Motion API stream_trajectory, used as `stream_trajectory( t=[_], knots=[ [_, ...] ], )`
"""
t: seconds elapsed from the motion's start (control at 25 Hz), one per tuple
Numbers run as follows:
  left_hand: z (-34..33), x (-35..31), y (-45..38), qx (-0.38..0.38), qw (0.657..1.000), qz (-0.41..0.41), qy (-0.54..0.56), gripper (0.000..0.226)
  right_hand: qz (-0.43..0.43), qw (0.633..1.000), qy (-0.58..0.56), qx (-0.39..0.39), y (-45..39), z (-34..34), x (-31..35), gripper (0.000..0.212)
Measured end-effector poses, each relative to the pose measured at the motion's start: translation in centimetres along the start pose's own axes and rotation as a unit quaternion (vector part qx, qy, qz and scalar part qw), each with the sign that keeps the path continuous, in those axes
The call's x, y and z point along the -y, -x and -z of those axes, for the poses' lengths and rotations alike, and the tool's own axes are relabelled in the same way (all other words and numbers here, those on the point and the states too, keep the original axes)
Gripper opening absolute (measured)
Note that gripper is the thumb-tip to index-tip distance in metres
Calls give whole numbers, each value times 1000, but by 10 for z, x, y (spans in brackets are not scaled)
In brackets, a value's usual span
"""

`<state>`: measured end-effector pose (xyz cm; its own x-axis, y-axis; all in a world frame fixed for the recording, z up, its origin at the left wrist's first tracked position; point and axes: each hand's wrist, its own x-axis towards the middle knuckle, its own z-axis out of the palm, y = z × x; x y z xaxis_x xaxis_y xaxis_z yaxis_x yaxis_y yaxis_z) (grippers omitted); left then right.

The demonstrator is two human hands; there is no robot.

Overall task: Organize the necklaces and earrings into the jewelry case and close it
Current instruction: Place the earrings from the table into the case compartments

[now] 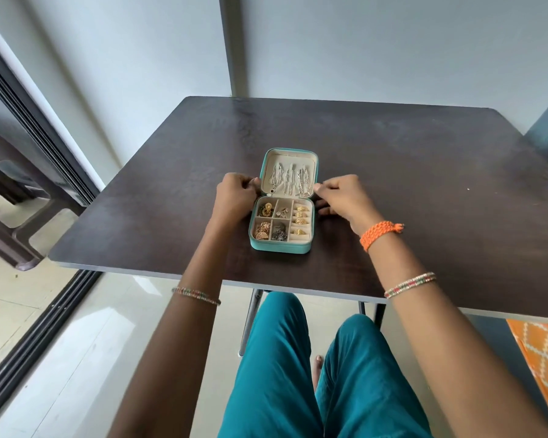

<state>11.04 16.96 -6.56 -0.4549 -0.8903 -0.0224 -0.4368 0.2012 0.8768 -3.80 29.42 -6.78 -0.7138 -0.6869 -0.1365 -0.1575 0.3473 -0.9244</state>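
My teal-trousered knees (314, 374) sit under the dark wooden table (424, 184).
I see the open teal zip jewelry case (280, 246) mid-table, left hand (234, 192) and right hand (342, 196) pinching its lid (314, 159); bare tabletop all round, grey wall (361, 42) beyond.

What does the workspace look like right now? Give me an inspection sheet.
Surface: dark wooden table, bare round the case.
Job's things: teal jewelry case open; necklaces hang in its lid; earrings and rings fill the tray.
Clutter: nothing seen.
Grips: left hand and right hand pinch the lid's side edges.
Cables: nothing seen.
Surroundings: white wall, sliding door left, tiled floor, orange cloth at right.
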Motion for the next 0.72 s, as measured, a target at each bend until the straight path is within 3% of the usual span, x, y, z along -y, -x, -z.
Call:
stream_trajectory(
  t=[0.12,0.28,0.6,0.72],
  knots=[
    [0,-3,-14,46,998,19,29,24,-5,999,-25,44,-9,0,7,15],
    [-7,-10,-12,68,995,-5,74,12,6,998,-36,48,-17,21,17,5],
    [-31,-7,-2,-3,990,-37,137,16,66,998,-5,1,-11,37,13,31],
    [-34,-3,2,-8,980,-47,192,16,116,992,32,-45,-8,33,9,22]
  ],
)
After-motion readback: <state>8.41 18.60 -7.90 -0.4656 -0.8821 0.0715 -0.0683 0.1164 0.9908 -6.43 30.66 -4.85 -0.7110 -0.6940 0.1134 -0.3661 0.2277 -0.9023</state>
